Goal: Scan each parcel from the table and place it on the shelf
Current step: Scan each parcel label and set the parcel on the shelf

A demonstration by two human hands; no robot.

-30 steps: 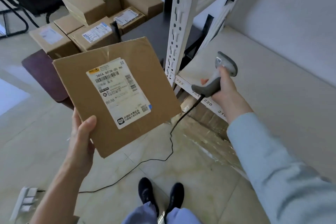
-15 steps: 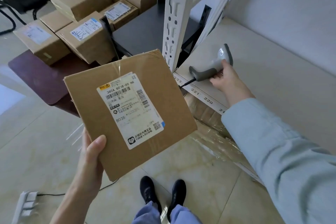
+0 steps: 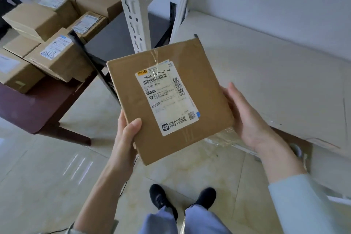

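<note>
- Head view: a flat brown parcel (image 3: 171,100) is held in the middle of the picture, above the tiled floor (image 3: 47,167), with its label (image 3: 166,97) turned up; "B038" is printed on it.
- The left hand (image 3: 126,138) is closed on the parcel's corner at 7 o'clock, the thumb laid on the top face and the fingers hidden beneath.
- The right hand (image 3: 245,118) is laid against the parcel's edge at 3 o'clock with fingers nearly straight; whether any fingers are hooked under the parcel cannot be told.
- The pale shelf (image 3: 266,74) is seen at 2 o'clock, and the parcel's far right corner is overlapped with it in the picture; whether it is touched cannot be told.
- A white slotted upright (image 3: 133,9) is seen at 12 o'clock, just behind the parcel.
- At 10 o'clock a dark desk (image 3: 32,108) is loaded with several more cardboard boxes (image 3: 57,53), stacked and touching.
- At 6 o'clock two dark shoes (image 3: 182,197) are seen on the floor.
</note>
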